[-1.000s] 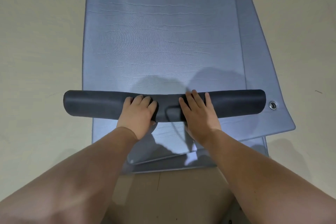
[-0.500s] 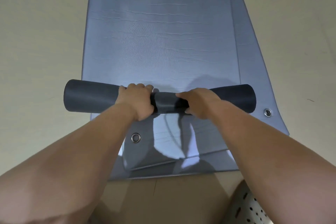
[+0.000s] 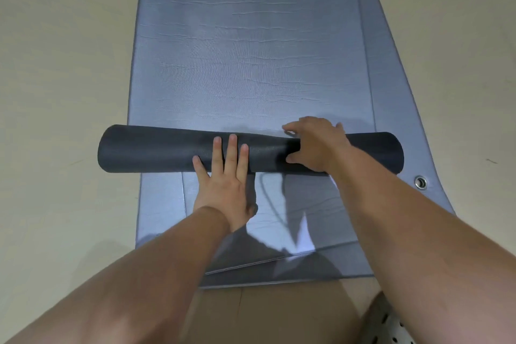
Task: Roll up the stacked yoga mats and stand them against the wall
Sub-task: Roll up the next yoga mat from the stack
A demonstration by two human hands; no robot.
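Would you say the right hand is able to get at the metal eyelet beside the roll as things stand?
Probably yes: the eyelet lies uncovered just past the right end of the roll, though the right hand, now gripping it, must let go.

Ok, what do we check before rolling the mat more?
1. Left hand on the roll: ok, fingers flat on it.
2. Right hand holding: ok, curled over the roll.
3. Roll tight all along: cannot tell; it dips by the right hand.
4. Mat ahead flat: ok, only small wrinkles.
5. Lower mats left flat: ok.
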